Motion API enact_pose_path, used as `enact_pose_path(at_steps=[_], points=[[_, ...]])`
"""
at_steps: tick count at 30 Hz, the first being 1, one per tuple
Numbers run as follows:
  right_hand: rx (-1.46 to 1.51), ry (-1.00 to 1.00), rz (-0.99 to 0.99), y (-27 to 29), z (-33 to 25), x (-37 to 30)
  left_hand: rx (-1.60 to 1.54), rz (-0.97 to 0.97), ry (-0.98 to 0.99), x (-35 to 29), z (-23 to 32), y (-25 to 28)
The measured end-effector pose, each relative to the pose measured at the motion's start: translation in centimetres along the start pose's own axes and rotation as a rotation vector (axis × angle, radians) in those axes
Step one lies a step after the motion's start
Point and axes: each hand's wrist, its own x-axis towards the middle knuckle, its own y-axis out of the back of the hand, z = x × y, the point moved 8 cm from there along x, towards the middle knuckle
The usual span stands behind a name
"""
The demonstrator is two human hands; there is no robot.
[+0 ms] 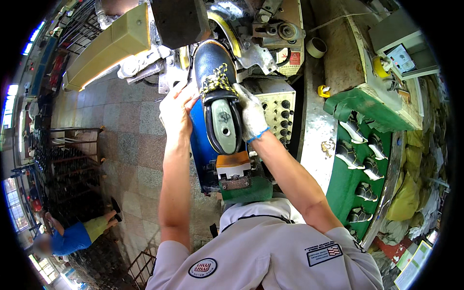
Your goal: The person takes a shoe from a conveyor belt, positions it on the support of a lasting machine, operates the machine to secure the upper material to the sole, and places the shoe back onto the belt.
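Observation:
A dark leather shoe [211, 60] with yellow-and-black laces sits toe away from me in a machine, under its metal jaws [258, 60]. A grey-green shoe last [223, 121] with a round hole fills its opening. My left hand [178, 110] is at the shoe's left side, its fingers against the upper near the laces. Wearing a white glove with a blue cuff, my right hand [251, 113] grips the right side by the ankle. The fingertips of both hands are partly hidden by the shoe. Just behind the heel stands an orange-topped machine block [232, 160].
To the right of the shoe is a control panel with black knobs [285, 116]. Several shoes [350, 154] lie on a green conveyor [340, 193] farther right. A yellowish machine guard [108, 46] juts out at upper left. Dark racks [75, 164] and another person [77, 237] are at left.

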Motion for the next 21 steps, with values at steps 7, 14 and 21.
enact_pose_path(at_steps=[7,14,21], points=[[-0.171,0.087,0.061,2.6,1.7,2.0,-0.039,-0.009,0.393,-3.7,-8.3,-0.6],[-0.133,0.085,0.076,1.7,1.3,2.0,-0.033,-0.073,0.385,-3.2,-8.1,-1.1],[-0.240,0.133,0.112,2.4,1.5,2.0,-0.074,-0.148,0.288,-2.7,-9.0,-1.2]])
